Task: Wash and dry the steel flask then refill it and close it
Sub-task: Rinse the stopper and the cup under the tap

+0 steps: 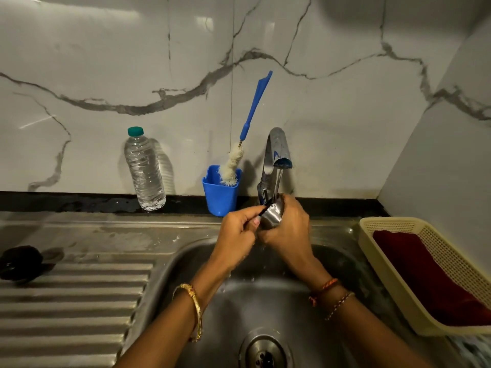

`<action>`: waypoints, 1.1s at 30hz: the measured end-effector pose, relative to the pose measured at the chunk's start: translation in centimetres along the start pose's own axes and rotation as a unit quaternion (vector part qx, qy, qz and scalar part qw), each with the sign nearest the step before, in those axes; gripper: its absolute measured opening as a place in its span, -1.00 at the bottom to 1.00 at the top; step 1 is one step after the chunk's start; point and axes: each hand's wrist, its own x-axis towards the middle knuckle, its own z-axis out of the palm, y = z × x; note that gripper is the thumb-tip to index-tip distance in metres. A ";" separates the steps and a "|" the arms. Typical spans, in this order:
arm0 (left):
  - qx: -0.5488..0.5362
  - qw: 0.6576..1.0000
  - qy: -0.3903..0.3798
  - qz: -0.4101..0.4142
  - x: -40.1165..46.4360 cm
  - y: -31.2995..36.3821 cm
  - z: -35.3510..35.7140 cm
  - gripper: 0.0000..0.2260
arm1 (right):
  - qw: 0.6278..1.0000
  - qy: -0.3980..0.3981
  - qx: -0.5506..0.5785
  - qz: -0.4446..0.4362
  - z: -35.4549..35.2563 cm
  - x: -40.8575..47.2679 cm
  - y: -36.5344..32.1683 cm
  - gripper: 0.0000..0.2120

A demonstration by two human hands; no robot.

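Both hands meet over the sink (186, 264), directly under the tap (277, 152), from which a thin stream of water falls onto them; the right hand (288, 229) has its fingers curled round the steel flask (272, 215), which is tilted with its mouth toward the left; the left hand (237, 228) has its fingers closed in a pinch on a thin dark part at the flask's mouth, though what that part is cannot be told; just beyond the left fingers stands a blue cup (219, 193) holding a bottle brush (248, 128) with a blue handle, which leans toward the tap; farther left of the fingers, against the marble wall, stands a clear water bottle (144, 171) with a green cap, upright on the dark table (79, 203); well left of the fingers, on the ribbed draining board (71, 309), lies a dark round object (20, 261); right of the right fingers sits a cream plastic basket (393, 285) with a dark red cloth (430, 277) inside it; the drain (265, 351) lies below the wrists.
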 end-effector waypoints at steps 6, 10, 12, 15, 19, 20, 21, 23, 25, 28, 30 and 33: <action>0.005 1.000 -0.003 0.006 -0.5 0.5 -0.9 -0.64 | 0.886 -0.318 0.304 0.145 -3.5 0.6 -0.9 -0.61; -0.084 0.994 0.015 -0.066 0.4 0.4 -1.5 -0.72 | 0.864 -0.274 0.384 0.177 -2.8 1.1 -1.1 -0.64; -0.164 0.975 0.008 -0.149 0.5 0.2 -1.0 -0.80 | 0.932 -0.167 0.279 0.162 -1.2 0.8 -1.2 -0.54; -0.282 0.926 -0.016 -0.251 0.7 0.5 -0.2 -0.85 | 0.987 -0.018 0.139 0.075 1.4 -0.2 -1.4 -0.31; -0.351 0.888 0.053 -0.293 1.1 -0.2 0.0 -0.36 | 0.990 -0.063 0.121 -0.040 1.9 -1.7 -1.4 -0.23; -0.358 0.883 0.077 -0.295 1.1 -0.4 -0.1 -0.33 | 0.984 -0.103 0.139 -0.041 1.5 -1.9 -1.2 -0.21; -0.354 0.883 0.083 -0.296 1.1 -0.8 -0.3 -0.31 | 0.976 -0.134 0.165 -0.037 1.0 -2.0 -0.9 -0.21; -0.341 0.889 0.053 -0.301 1.0 -1.2 -0.8 -0.27 | 0.959 -0.159 0.232 -0.026 -0.1 -2.1 -0.2 -0.27; -0.338 0.890 0.010 -0.307 1.0 -0.8 -0.9 -0.41 | 0.954 -0.156 0.250 -0.059 -1.1 -2.0 0.7 -0.41; -0.390 0.875 -0.013 -0.287 1.0 -0.5 -0.9 -0.54 | 0.967 -0.108 0.139 -0.185 -1.8 -2.0 1.6 -0.68; -0.462 0.850 0.010 -0.254 0.9 -0.7 -0.3 -0.61 | 0.965 0.020 0.044 -0.259 -1.5 -2.1 2.1 -0.71; -0.544 0.808 0.008 -0.226 0.5 -0.5 1.3 -0.70 | 0.953 0.149 -0.007 -0.265 0.0 -2.6 1.9 -0.74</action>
